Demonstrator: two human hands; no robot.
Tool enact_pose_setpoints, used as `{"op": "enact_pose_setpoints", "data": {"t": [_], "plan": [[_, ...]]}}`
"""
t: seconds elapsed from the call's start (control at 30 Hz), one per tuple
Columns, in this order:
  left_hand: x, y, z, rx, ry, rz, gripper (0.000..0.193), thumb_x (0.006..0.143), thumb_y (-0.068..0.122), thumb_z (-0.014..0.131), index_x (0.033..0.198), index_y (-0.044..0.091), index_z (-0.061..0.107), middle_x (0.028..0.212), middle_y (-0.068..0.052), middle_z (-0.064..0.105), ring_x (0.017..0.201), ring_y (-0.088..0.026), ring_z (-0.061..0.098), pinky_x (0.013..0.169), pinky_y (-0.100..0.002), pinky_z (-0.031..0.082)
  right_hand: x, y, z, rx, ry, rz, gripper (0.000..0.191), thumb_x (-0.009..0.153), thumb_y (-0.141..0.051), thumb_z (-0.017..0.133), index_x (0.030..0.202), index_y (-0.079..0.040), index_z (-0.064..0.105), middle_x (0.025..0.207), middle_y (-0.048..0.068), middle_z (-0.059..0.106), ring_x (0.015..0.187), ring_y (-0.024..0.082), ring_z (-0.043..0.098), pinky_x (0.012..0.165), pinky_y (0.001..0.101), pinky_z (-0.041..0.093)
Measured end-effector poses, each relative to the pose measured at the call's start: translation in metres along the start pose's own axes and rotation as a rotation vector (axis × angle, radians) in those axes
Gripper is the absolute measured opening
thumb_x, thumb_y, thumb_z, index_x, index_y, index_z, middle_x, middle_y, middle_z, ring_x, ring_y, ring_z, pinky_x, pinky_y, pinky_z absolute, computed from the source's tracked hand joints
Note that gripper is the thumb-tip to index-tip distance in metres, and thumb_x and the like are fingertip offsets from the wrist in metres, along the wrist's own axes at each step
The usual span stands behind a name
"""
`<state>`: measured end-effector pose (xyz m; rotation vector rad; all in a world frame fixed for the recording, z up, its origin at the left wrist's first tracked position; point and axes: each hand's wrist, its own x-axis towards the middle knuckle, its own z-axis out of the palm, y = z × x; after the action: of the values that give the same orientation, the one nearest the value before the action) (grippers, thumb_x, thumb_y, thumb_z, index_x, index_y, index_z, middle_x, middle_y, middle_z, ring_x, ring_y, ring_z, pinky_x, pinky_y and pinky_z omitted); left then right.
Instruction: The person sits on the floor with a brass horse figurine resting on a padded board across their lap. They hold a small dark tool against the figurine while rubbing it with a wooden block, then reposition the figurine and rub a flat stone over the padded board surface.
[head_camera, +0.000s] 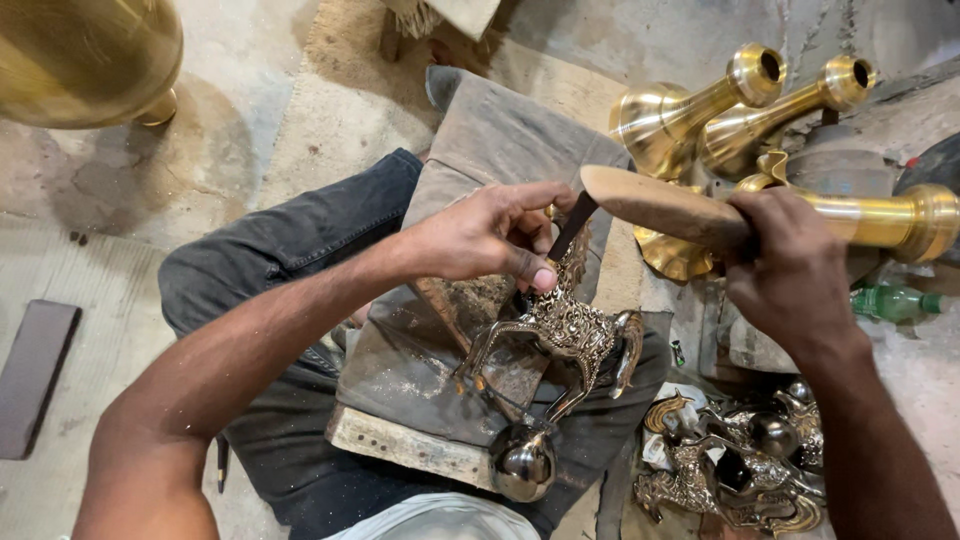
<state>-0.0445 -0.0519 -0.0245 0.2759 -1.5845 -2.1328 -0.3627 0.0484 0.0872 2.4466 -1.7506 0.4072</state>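
An ornate brass horse figure (565, 335) lies on its side on a worn wooden block (440, 390) across my lap, legs toward me. My left hand (485, 232) pinches a dark metal chisel-like tool (572, 228) whose tip rests on the figure's upper part. My right hand (785, 262) grips the handle end of a wooden mallet (660, 208), held level just above the tool's top. A shiny metal ball (522, 462) sits at the block's near edge.
Several polished brass trumpet-shaped pieces (700, 105) stand at the upper right, and another (895, 220) passes behind my right hand. More brass horse figures (735, 465) lie piled at the lower right. A green bottle (893, 300) lies at the right. A large brass vessel (85, 60) is upper left.
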Motion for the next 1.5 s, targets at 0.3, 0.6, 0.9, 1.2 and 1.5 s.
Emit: {"op": "enact_pose_setpoints", "data": {"t": [0.3, 0.6, 0.9, 1.2, 1.5], "plan": [[0.002, 0.006, 0.001, 0.067, -0.041, -0.015, 0.089, 0.083, 0.013, 0.082, 0.158, -0.003, 0.036, 0.086, -0.003, 0.060, 0.079, -0.013, 0.065, 0.070, -0.029, 0.063, 0.001, -0.009, -0.006, -0.003, 0.058, -0.020, 0.038, 0.089, 0.001, 0.074, 0.126, -0.004, 0.062, 0.106, 0.017, 0.069, 0.093, 0.029, 0.071, 0.082, 0.0395, 0.059], [0.000, 0.014, 0.005, 0.152, 0.000, -0.032, 0.094, 0.079, 0.015, 0.085, 0.157, 0.000, 0.035, 0.086, -0.001, 0.061, 0.079, -0.012, 0.067, 0.070, -0.028, 0.065, -0.006, -0.006, -0.005, 0.129, 0.049, 0.165, 0.026, 0.089, -0.004, 0.080, 0.110, -0.002, 0.064, 0.091, 0.014, 0.070, 0.078, 0.025, 0.069, 0.073, 0.0385, 0.056], [0.000, 0.018, 0.008, 0.133, -0.012, -0.036, 0.086, 0.081, 0.016, 0.084, 0.154, 0.001, 0.042, 0.083, -0.001, 0.061, 0.075, -0.011, 0.068, 0.065, -0.029, 0.064, -0.003, -0.026, -0.008, 0.215, 0.093, 0.233, 0.034, 0.086, -0.002, 0.076, 0.115, 0.001, 0.059, 0.093, 0.014, 0.071, 0.079, 0.022, 0.071, 0.076, 0.0365, 0.060], [0.000, 0.015, 0.005, 0.151, -0.048, -0.002, 0.088, 0.082, 0.014, 0.083, 0.156, -0.001, 0.039, 0.084, -0.003, 0.063, 0.078, -0.012, 0.067, 0.067, -0.028, 0.062, -0.020, -0.013, 0.004, 0.259, 0.074, 0.258, 0.033, 0.096, -0.007, 0.084, 0.119, 0.001, 0.061, 0.084, 0.010, 0.069, 0.071, 0.018, 0.067, 0.068, 0.0316, 0.055], [0.001, 0.021, 0.008, 0.225, -0.022, -0.071, 0.087, 0.080, 0.020, 0.083, 0.154, 0.004, 0.041, 0.079, -0.002, 0.064, 0.073, -0.012, 0.068, 0.064, -0.029, 0.062, -0.022, -0.015, 0.003, 0.031, 0.107, 0.051, 0.040, 0.087, 0.000, 0.078, 0.124, -0.004, 0.062, 0.109, 0.018, 0.074, 0.100, 0.026, 0.074, 0.091, 0.0367, 0.062]]}}
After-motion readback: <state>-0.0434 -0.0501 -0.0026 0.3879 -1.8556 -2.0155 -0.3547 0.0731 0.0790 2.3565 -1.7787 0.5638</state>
